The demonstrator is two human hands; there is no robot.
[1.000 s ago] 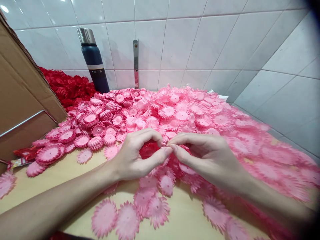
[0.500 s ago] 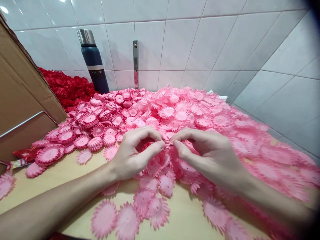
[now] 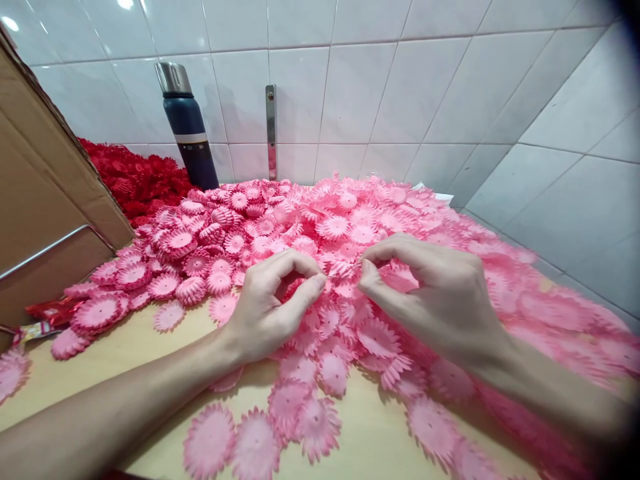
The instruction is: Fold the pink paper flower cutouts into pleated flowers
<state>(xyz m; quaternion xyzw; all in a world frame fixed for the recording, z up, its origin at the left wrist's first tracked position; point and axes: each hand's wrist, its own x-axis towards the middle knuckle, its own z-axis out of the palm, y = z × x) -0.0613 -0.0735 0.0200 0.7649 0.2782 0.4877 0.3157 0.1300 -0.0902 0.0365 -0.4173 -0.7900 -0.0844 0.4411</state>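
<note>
Evidently the pink petal rounds [image 3: 333, 227] were at the centre of the work: fringed discs, some with a small dark centre mark, heaped across the table [image 3: 165, 360] beneath and beyond the hands. A few flat ones, such as the near disc [image 3: 209, 440], lay separately at the near edge.

Over the heap, the left hand [image 3: 270, 303] had its thumb and forefinger curled into a pinch, and the right hand [image 3: 440, 307] made a similar pinch opposite, with a gap between the two. Whether either pinch held anything small, I could not tell. The step in hand looked like fine fingertip work, at a point where the hands were apart. The next move, as I judged it, called for a light touch, since the thin fringes seemed easy to bend or snag.

Farther out, dark red petals [image 3: 145, 180] were piled behind the cardboard [image 3: 45, 160], beside a dark blue bottle [image 3: 189, 137] in front of the tiled wall [image 3: 360, 87]. A red wrapper [image 3: 53, 311] lay near the cardboard.
</note>
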